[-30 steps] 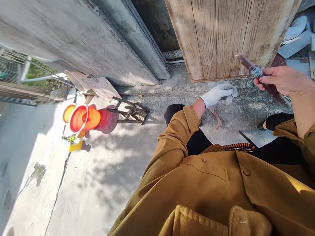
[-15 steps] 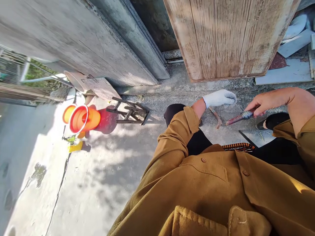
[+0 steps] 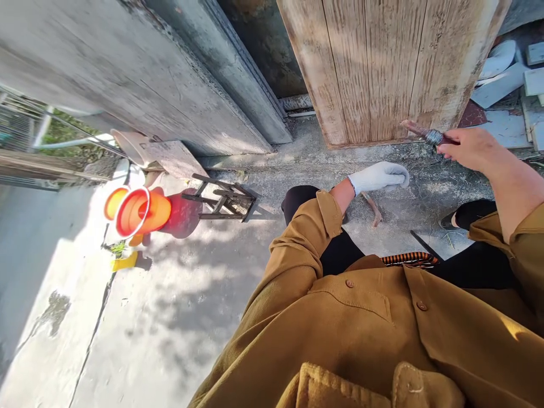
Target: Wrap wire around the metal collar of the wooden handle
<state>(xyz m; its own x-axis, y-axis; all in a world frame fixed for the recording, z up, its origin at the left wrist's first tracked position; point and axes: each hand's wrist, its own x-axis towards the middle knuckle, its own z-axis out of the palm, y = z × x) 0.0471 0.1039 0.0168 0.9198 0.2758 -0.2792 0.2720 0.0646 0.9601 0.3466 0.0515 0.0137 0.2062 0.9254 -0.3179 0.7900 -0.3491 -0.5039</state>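
My right hand (image 3: 471, 148) is raised near the lower part of the wooden panel, wrapped round one end of a reddish-brown wooden stick (image 3: 413, 128) with grey wire or cord wound about its middle. The stick's free end points left. Lower down, my left hand (image 3: 378, 177) wears a white knitted glove. Its fingers are curled closed, and what they hold, if anything, is hidden. Just below the glove, a short crooked brown piece of wood (image 3: 373, 209) shows against the concrete. Its upper end disappears behind the glove, so I cannot tell whether the two touch.
A weathered wooden panel (image 3: 374, 73) stands ahead. White boards (image 3: 505, 127) are piled at the right. On the left are a dark wooden stool (image 3: 225, 201), an orange bucket (image 3: 157, 211) and a yellow pot (image 3: 124, 261). An orange-and-black woven seat (image 3: 410, 259) shows beneath me.
My right hand has lifted the wire-wound stick up from near the ground, towards the wooden panel. The gloved left hand stays almost where it was.
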